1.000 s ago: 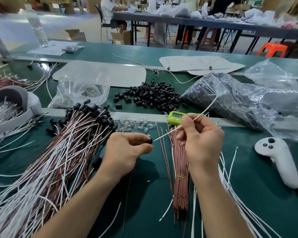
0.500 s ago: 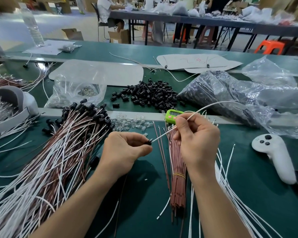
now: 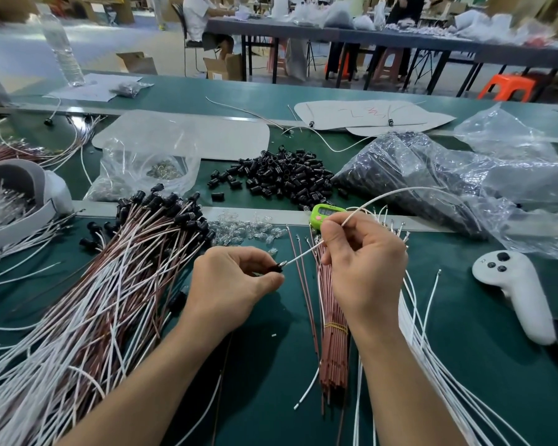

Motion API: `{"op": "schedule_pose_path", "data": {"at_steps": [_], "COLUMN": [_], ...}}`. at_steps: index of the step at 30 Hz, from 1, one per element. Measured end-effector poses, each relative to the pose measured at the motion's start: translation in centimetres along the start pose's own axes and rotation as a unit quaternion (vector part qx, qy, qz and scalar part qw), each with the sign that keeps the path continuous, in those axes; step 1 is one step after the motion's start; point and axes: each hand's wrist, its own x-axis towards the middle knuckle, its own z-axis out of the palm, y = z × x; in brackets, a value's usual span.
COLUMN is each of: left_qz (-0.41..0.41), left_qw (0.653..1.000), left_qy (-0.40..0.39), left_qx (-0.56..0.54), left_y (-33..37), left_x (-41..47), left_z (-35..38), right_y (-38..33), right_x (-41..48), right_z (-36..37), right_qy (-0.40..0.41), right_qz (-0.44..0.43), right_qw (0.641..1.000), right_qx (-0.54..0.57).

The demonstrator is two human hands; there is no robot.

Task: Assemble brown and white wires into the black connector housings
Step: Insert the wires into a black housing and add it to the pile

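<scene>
My left hand (image 3: 229, 281) pinches a small black connector housing (image 3: 276, 267) between thumb and fingers. My right hand (image 3: 364, 268) pinches a white wire (image 3: 303, 254) whose metal tip sits at the housing's mouth; the wire's free end arcs up and to the right over the bag. Under my right wrist lies a tied bundle of brown wires (image 3: 334, 342). Loose white wires (image 3: 432, 349) fan out to the right of it. A heap of loose black housings (image 3: 277, 178) lies further back.
A big pile of finished brown and white wires with housings (image 3: 87, 300) fills the left. A green counter (image 3: 324, 215), clear small parts (image 3: 245, 230), plastic bags (image 3: 448, 188) and a white controller (image 3: 516, 288) surround the work spot on the green table (image 3: 271, 365).
The white wire's free end has swung further right and now curves in a long arc. Both hands stay together at the housing, barely shifted.
</scene>
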Motion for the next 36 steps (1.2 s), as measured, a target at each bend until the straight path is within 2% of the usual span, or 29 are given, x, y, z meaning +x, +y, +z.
{"op": "schedule_pose_path", "data": {"at_steps": [3,9,12,18,36], "left_qz": [-0.011,-0.034,-0.035,-0.022,0.007], "left_qw": [1.0,0.995,0.995,0.998,0.999], "left_qy": [0.001,-0.003,-0.001,-0.005,-0.003], "left_qx": [-0.022,-0.089,-0.09,-0.058,-0.037], "left_y": [-0.01,0.0,-0.06,-0.26,-0.02], "left_x": [0.17,0.47,0.59,0.42,0.14], "left_z": [0.08,0.22,0.27,0.15,-0.04], "right_y": [0.04,-0.08,-0.14,-0.36,-0.41], "right_x": [0.09,-0.37,-0.32,-0.6,-0.43], "right_z": [0.11,0.65,0.56,0.51,0.32], "right_qy": [-0.025,-0.124,-0.122,-0.112,-0.135], "right_qz": [0.035,0.083,0.062,0.042,0.075], "right_qw": [0.999,0.989,0.989,0.988,0.988], "right_qx": [0.031,0.01,-0.053,-0.096,-0.009]}}
